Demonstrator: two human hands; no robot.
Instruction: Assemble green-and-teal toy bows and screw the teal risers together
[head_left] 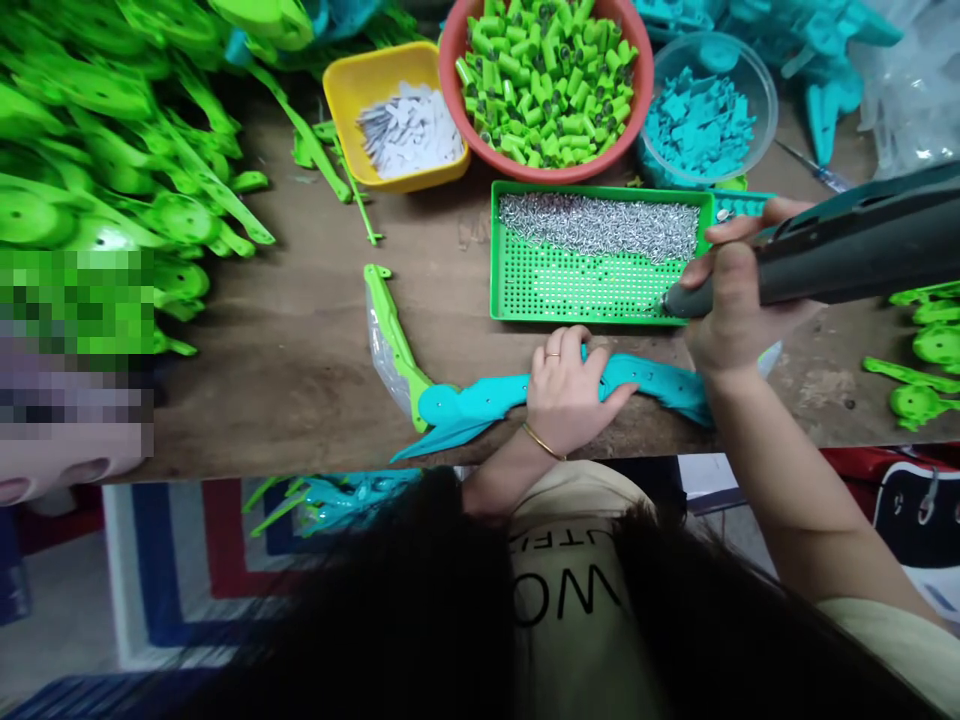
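A toy bow (480,398) with a turquoise plastic body lies along the table's front edge. Its left limb (395,345) is bright green with a clear piece attached. My left hand (566,390) rests over the middle of the body and grips it, thumb out to the right. My right hand (735,310) is closed around a dark electric screwdriver (847,240). The driver's tip points left, at the front right part of a green perforated basket (517,285). Small silver screws (600,222) are heaped along that basket's far side. My right forearm covers the bow's right end.
Behind the basket stand a yellow tub (341,110) of pale strips, a red bowl (450,90) of green cylinders and a clear tub (769,110) of turquoise pieces. Green parts (97,140) pile up at left; more green parts (934,345) lie right. A partly pixelated person (67,440) shows at left.
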